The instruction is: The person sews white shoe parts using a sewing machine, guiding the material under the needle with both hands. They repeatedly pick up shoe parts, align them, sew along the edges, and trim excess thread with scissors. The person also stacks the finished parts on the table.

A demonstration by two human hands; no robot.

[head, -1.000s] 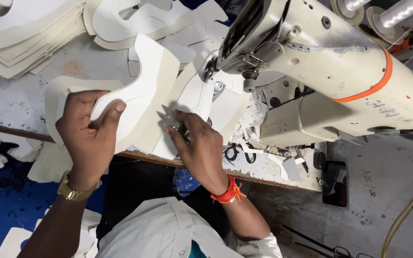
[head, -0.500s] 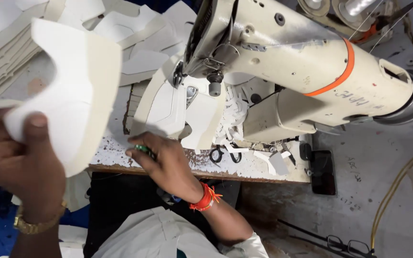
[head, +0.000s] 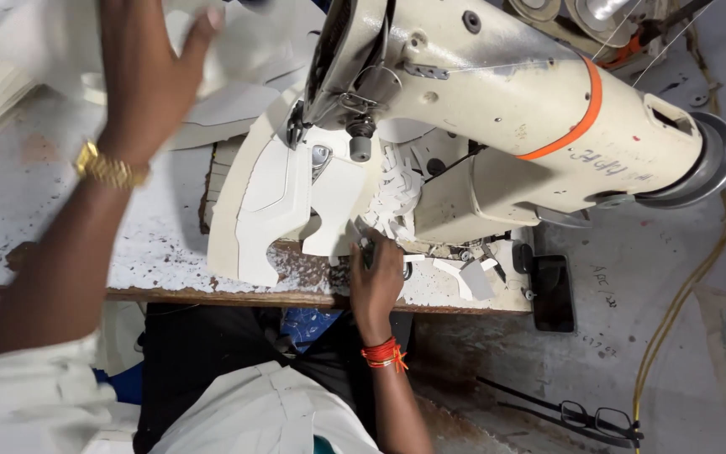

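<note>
My left hand (head: 149, 80), with a gold watch on the wrist, is stretched far across the table over blurred white cut pieces (head: 237, 50) at the back; its fingertips run out of view, so I cannot tell its grip. My right hand (head: 376, 277), with a red thread band on the wrist, rests at the table's front edge, fingers curled on a small dark tool (head: 365, 246). A white shaped piece (head: 266, 202) lies under the sewing machine's (head: 481, 109) needle head, just left of my right hand.
The worn white table (head: 86, 227) has a chipped wooden front edge. White scraps (head: 464, 277) lie by the machine base. A black box (head: 552, 290), a yellow cable (head: 682, 311) and spectacles (head: 598, 416) are on the floor at the right.
My left hand has carried the large white piece from near me up to the back of the table. My right hand has stayed by the machine base at the front edge.
</note>
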